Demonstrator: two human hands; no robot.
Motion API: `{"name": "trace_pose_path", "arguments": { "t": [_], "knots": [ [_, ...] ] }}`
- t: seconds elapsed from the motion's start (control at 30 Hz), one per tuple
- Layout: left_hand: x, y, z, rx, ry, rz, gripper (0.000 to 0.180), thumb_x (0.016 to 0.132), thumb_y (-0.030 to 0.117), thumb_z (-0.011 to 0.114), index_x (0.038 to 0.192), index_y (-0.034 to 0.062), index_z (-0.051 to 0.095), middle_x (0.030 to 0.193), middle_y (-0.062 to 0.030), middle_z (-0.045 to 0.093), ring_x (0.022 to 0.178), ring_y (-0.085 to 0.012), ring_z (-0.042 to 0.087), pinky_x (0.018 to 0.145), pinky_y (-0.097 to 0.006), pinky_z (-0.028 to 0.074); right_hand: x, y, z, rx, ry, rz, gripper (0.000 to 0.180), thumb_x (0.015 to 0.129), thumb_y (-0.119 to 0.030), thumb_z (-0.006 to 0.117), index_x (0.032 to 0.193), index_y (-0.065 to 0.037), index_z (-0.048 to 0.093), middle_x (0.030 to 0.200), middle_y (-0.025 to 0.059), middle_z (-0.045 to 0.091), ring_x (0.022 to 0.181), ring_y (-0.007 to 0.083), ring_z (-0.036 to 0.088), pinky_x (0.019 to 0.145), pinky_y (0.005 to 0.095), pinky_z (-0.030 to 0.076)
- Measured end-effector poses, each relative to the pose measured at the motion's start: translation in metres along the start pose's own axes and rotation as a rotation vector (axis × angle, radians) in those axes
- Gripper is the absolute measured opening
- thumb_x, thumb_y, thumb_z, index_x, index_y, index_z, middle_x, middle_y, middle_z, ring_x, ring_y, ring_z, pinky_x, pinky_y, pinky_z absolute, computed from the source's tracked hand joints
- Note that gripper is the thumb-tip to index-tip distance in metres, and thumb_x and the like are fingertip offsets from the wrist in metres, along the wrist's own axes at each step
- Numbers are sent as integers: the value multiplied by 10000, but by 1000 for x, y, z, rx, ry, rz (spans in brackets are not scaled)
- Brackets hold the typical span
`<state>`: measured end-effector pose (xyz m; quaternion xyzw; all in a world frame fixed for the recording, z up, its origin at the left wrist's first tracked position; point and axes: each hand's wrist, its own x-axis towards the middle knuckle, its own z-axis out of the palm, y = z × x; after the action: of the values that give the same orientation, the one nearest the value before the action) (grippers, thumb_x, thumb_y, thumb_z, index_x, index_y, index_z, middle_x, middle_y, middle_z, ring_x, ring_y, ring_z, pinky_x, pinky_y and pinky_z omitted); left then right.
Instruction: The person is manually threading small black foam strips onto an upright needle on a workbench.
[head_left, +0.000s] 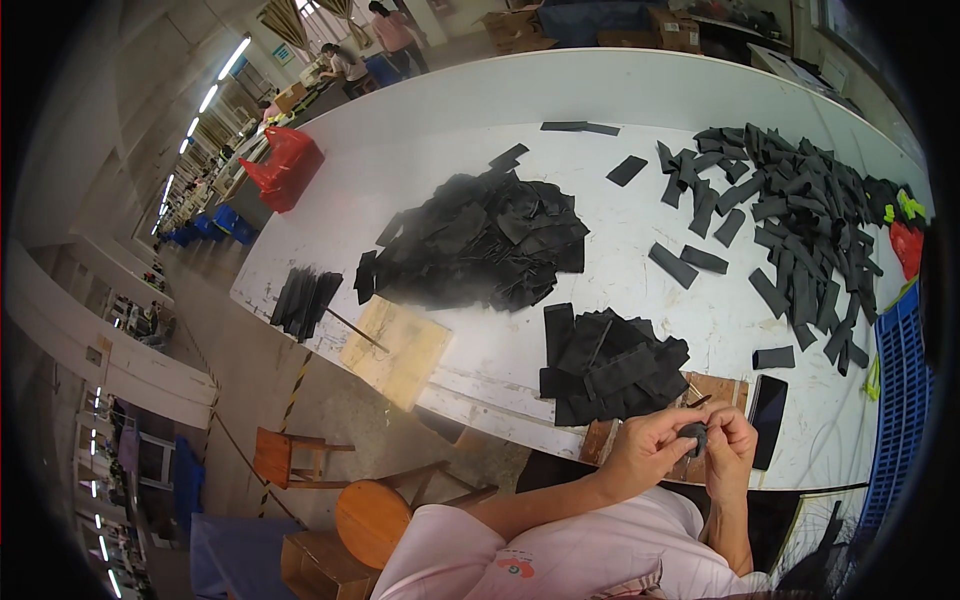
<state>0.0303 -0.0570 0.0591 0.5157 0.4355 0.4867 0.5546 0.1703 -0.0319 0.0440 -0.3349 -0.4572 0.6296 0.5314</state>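
Observation:
Near the table's front edge, both my hands are closed on one small dark grey fabric piece, bunched between the fingertips. My left hand pinches it from the left and my right hand from the right. A thin dark pointed thing shows just above the fingers; I cannot tell whether it is held. Just beyond my left hand lies a pile of flat black fabric pieces, beside a brown wooden board. A larger black heap is farther back. Dark grey strips are piled at the right.
A black phone lies right of my right hand. A blue crate borders the table's right side. At the left are a black stack, a pale wooden board and a red bag. Wooden stools stand below; people are far off.

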Motion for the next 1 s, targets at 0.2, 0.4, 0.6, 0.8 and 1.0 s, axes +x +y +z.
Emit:
{"name": "trace_pose_path", "arguments": {
  "t": [0.2, 0.4, 0.6, 0.8, 1.0],
  "knots": [
    [1, 2, 9, -110, 116, 172, 238, 761, -92, 512, 977, 1, 545, 876, -39, 496, 574, -20, 447, 485, -164, 376, 7, -20, 14, -365, 23, -270, 239, 791, -191, 572, 701, 3, 464, 746, 71, 493, 665, 123, 436, 612, 229, 359],
    [6, 17, 5, -288, 126, 87, 135, 778, -54, 517, 908, -20, 530, 907, -54, 511, 647, -46, 505, 553, -167, 413, 13, -37, 17, -515, -5, -301, 210, 769, -149, 571, 682, 5, 457, 706, 74, 477, 641, 141, 432, 583, 234, 349],
    [23, 29, -11, -814, -158, -88, 128, 779, -37, 541, 897, -32, 494, 858, -72, 546, 671, -55, 528, 513, -146, 400, 15, -57, 19, -458, -69, -153, 269, 767, -219, 572, 664, -8, 442, 679, 52, 438, 616, 126, 390, 541, 231, 307],
    [24, 57, -8, -996, -482, -96, 331, 755, 131, 629, 975, -21, 434, 766, -60, 545, 573, -35, 497, 437, -128, 354, 14, -81, 32, -336, -131, -177, 317, 771, -272, 582, 647, -15, 444, 679, 42, 446, 619, 112, 388, 542, 223, 304],
    [30, 53, -14, -1153, -546, -268, 365, 798, 135, 565, 1078, -15, 385, 723, -33, 529, 404, 4, 362, 360, -125, 281, 24, -73, 28, -304, -94, -119, 319, 767, -291, 598, 653, -25, 463, 606, 9, 439, 514, 78, 375, 467, 203, 279]
  ]
}}
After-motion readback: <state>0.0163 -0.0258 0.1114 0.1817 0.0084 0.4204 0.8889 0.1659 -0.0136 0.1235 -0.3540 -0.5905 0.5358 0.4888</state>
